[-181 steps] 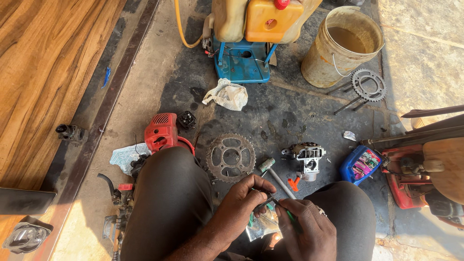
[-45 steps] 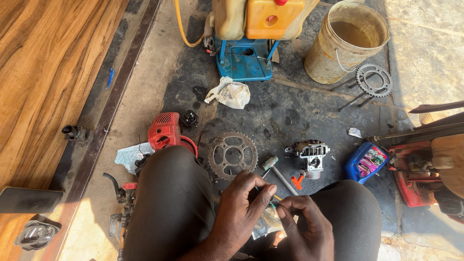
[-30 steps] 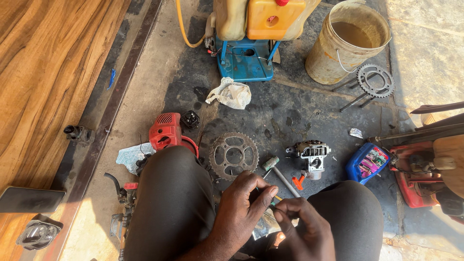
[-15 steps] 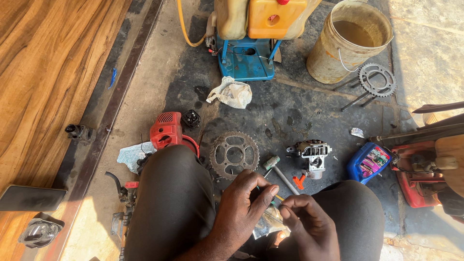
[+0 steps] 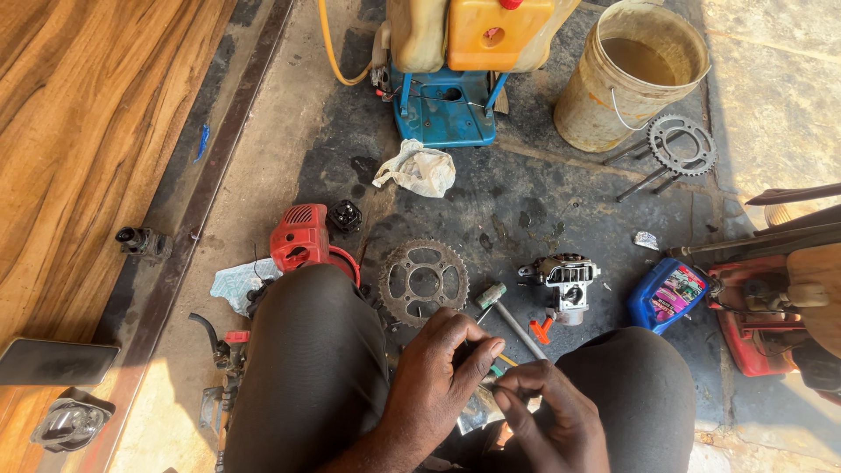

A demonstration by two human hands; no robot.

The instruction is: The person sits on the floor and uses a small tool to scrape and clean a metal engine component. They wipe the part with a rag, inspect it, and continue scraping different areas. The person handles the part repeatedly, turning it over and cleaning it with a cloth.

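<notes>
Left hand (image 5: 442, 372) and right hand (image 5: 547, 416) pinch one small part between the knees, close for control; hammer (image 5: 506, 314) and sprocket (image 5: 424, 282) on floor (image 5: 280, 158) just ahead, within reach.

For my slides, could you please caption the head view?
Both hands, left hand and right hand, work a small part above a sprocket.

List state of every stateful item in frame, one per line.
Left hand: fingers curled, pinching a small part that is mostly hidden.
Right hand: fingers curled against the left hand.
Tan plastic bucket: upright, open, holding murky liquid.
Large rusty toothed sprocket: flat on the floor.
Small grey sprocket: lying on metal rods.
Blue oil bottle: on its side.
White rag: crumpled.
Small hammer: lying on the floor.
</notes>
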